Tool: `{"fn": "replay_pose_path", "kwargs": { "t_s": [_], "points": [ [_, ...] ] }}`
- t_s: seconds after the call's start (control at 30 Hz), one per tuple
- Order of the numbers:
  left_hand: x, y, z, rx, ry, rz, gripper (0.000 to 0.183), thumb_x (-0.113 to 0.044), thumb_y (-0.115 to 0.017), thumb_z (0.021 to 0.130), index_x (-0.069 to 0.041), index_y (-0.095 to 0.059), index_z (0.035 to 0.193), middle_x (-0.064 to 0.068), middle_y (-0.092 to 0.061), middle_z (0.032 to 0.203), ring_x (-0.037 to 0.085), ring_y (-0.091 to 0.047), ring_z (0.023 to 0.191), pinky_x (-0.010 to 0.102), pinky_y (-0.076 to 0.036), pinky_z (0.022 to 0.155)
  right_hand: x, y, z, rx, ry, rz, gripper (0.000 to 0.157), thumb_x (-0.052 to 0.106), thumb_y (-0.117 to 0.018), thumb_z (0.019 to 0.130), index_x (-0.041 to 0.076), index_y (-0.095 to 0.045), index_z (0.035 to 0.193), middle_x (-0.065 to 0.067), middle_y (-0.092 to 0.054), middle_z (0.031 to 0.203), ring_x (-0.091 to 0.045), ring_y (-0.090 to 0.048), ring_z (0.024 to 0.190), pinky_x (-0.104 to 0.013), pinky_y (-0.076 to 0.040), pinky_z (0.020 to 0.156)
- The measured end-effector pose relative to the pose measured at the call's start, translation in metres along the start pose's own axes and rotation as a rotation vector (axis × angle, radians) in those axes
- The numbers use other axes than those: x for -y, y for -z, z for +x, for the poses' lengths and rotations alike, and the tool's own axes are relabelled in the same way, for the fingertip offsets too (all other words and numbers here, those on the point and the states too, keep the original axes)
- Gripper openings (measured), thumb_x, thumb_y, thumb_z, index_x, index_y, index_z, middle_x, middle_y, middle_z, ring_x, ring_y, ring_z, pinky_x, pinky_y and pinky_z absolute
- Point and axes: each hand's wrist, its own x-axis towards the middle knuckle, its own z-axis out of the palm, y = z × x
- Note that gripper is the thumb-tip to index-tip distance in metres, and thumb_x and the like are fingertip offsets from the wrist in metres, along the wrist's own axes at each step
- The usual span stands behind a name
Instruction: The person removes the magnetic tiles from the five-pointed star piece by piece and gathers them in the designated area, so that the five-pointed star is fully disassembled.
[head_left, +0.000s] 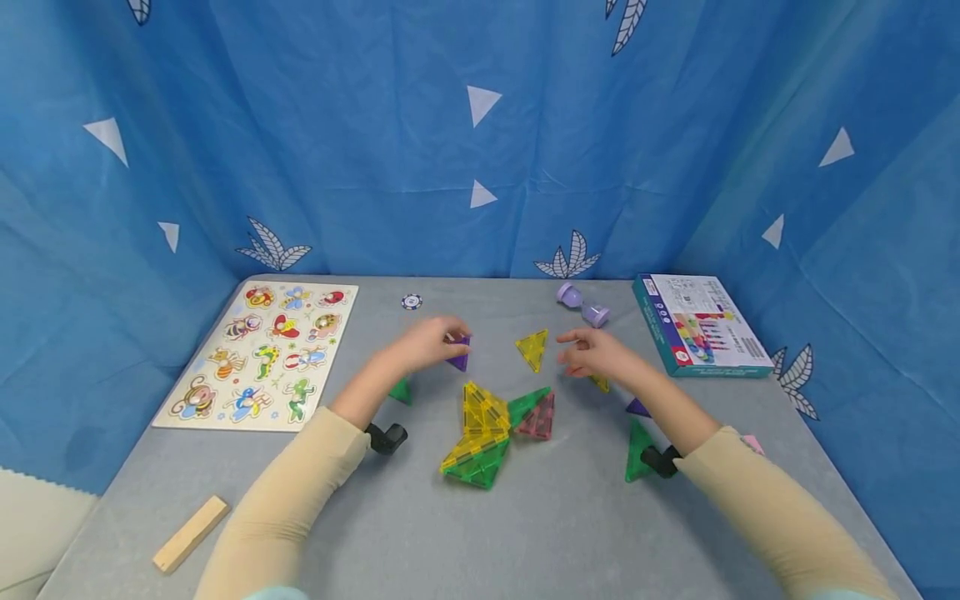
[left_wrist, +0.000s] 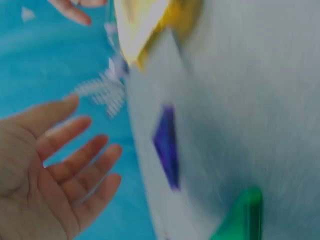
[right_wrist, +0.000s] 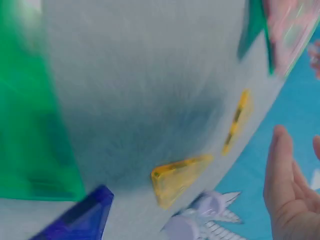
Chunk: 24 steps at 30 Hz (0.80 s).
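Observation:
My left hand (head_left: 431,342) hovers above a purple triangular magnetic tile (head_left: 460,362), its fingers loosely bent. In the left wrist view that hand holds nothing, and the purple tile (left_wrist: 167,147) lies apart from it on the table. My right hand (head_left: 600,354) is raised with relaxed fingers near one yellow triangular tile (head_left: 601,382), partly hidden beneath it. Another yellow tile (head_left: 533,348) lies between the hands. Closer to me sits a joined group of yellow and green tiles (head_left: 483,412), its corner meeting a green and red part (head_left: 537,417).
A puzzle board (head_left: 281,333) with insect pictures lies left, a wooden block (head_left: 192,533) before it. Further back are a poker chip (head_left: 411,302), a purple sand timer (head_left: 582,305) and a box (head_left: 701,325). Green tiles (head_left: 638,450) (head_left: 402,391) lie beside both forearms.

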Motion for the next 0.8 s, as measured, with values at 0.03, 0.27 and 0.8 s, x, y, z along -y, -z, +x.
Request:
{"fn": "replay_pose_path", "kwargs": {
  "t_s": [0.03,0.27,0.8],
  "points": [
    [-0.008,-0.002,-0.007,0.021,-0.068,-0.011,0.03,-0.023,-0.064,0.089,-0.007,-0.064,0.114,0.008,-0.062,0.11,0.025,-0.058,0.1,0.037,-0.048,0.082,0.0,-0.003,-0.008,0.016,0.021,0.003,0.046,0.015,-0.055,0.093,-0.007,-0.043,0.132,-0.027,-0.057,0.113,-0.038,-0.059,0.099,-0.045,-0.049,0.086],
    [-0.051,-0.026,-0.059,0.2,-0.358,0.07,0.025,-0.027,-0.067,0.087,-0.017,-0.067,0.11,-0.004,-0.056,0.113,0.015,-0.053,0.109,0.031,-0.044,0.091,-0.01,-0.037,-0.055,0.391,0.167,0.004,0.033,0.021,-0.058,0.093,-0.007,-0.061,0.109,-0.014,-0.067,0.095,-0.029,-0.063,0.087,-0.042,-0.052,0.078],
    [-0.072,-0.05,-0.079,0.118,-0.397,0.435,0.03,-0.031,-0.069,0.085,-0.027,-0.064,0.115,-0.003,-0.053,0.111,0.014,-0.052,0.1,0.032,-0.047,0.082,-0.031,-0.126,-0.054,0.355,-0.003,0.398,0.027,0.011,-0.065,0.087,-0.006,-0.055,0.105,-0.011,-0.066,0.097,-0.021,-0.064,0.092,-0.037,-0.051,0.082]
  ]
}}
